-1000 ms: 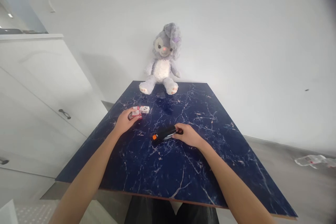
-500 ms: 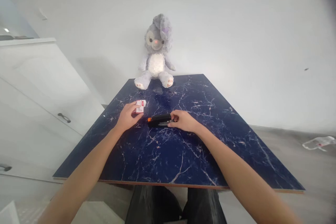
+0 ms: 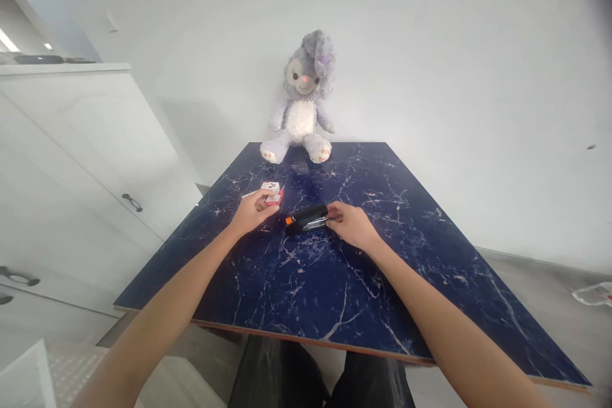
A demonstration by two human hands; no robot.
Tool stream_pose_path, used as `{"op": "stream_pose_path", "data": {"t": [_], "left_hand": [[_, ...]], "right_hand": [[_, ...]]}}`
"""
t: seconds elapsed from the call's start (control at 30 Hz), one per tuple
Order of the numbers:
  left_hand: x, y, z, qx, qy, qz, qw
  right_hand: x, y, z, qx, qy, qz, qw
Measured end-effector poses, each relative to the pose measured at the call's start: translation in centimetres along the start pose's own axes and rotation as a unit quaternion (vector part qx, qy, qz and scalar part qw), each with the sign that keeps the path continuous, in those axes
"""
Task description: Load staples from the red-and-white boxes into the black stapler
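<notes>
Left hand [image 3: 252, 213] is pinching the box [image 3: 271, 192] at 11 o'clock; right hand [image 3: 351, 224] is gripping the stapler [image 3: 307, 217] by its rear, pinning it flat on the surface [image 3: 335, 280].

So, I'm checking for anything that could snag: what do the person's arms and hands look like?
The left arm and right arm are bare to the frame edge, no sleeves showing. The left hand and right hand wear no gloves, and no watch, bracelet or ring is visible.
</notes>
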State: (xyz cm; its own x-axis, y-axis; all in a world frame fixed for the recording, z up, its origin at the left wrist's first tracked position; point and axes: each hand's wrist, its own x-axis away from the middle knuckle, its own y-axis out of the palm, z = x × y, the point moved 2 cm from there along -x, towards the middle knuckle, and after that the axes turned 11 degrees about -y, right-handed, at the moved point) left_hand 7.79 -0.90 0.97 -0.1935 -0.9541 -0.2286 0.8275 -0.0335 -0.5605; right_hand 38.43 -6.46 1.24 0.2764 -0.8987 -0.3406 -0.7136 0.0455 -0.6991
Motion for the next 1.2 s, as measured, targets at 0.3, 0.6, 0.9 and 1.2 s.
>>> {"op": "stream_pose_path", "data": {"t": [0.3, 0.6, 0.9, 1.2], "left_hand": [[-0.3, -1.7, -0.4, -0.050, 0.018, 0.150, 0.987], [-1.4, -4.2, -2.1, -0.144, -0.067, 0.037, 0.987], [-1.9, -1.9, -1.7, -0.034, -0.046, 0.023, 0.998], [-2.6, -0.1, -1.8, -0.052, -0.006, -0.062, 0.997]], "right_hand": [[-0.1, 0.7, -0.1, -0.029, -0.018, 0.003, 0.999], [-0.3, 0.6, 0.0, 0.018, -0.037, -0.029, 0.999], [-0.4, 0.4, 0.3, 0.028, -0.092, -0.040, 0.995], [-0.4, 0.8, 0.5, 0.042, -0.121, -0.035, 0.991]]}}
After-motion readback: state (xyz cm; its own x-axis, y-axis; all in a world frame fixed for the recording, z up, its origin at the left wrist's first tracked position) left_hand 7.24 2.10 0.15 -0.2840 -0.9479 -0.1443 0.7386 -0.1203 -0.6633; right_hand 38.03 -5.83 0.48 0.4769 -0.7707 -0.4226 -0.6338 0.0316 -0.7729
